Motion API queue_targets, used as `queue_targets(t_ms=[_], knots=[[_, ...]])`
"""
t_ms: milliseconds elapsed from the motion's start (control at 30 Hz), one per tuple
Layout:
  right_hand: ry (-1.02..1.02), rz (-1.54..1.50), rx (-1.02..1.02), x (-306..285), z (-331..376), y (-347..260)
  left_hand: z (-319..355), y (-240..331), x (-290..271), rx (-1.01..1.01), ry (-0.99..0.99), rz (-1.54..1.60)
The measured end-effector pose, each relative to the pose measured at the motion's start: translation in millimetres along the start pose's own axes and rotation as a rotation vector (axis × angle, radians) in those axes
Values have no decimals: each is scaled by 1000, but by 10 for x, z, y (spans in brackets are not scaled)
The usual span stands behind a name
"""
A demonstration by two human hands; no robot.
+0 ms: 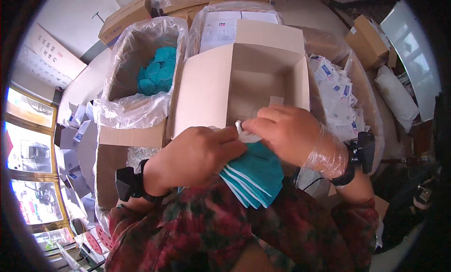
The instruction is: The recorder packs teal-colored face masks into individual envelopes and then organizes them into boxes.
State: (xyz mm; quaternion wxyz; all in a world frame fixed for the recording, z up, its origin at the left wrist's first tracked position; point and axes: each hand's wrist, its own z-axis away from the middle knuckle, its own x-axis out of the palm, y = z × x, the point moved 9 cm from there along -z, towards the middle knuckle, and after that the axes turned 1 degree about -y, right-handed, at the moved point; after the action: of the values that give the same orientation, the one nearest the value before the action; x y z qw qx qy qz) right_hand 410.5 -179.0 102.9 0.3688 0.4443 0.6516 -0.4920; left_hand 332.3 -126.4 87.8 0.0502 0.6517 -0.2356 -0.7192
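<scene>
A stack of teal folded face masks (257,173) with white edges hangs between my hands, close to my body. Its upper end has white bands (242,130) gathered in a bunch. My left hand (199,152) is closed at the left of the bunch, fingers pinching it. From the other side, my right hand (286,133) pinches the same white bands between thumb and fingers; clear film wraps that wrist. Just beyond my hands stands an open cardboard box (204,91), flaps spread, with a bare brown inside. My hands cover part of its near side.
Left of the box, a plastic-lined carton (123,82) holds more teal masks (159,72). At the right, another lined carton holds many white printed packets (333,91). White printed sheets (220,30) lie behind. A white sack (397,98) rests on the floor at far right.
</scene>
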Motion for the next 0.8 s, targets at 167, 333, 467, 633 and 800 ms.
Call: queue_targets(t_ms=[167,333,467,633,800], knots=[[-97,22,14,-24,53,-56,46,27,30,35,-11,-30],[-130,-211,-4,-57,224,-33,99,89,-32,109,10,60],[-130,-321,57,-2,226,59,71,153,-1,128,-7,50],[-198,-394,204,-40,295,141,120,103,-40,97,58,32],[-172,-418,102,-12,292,82,74,184,-61,140,72,21]])
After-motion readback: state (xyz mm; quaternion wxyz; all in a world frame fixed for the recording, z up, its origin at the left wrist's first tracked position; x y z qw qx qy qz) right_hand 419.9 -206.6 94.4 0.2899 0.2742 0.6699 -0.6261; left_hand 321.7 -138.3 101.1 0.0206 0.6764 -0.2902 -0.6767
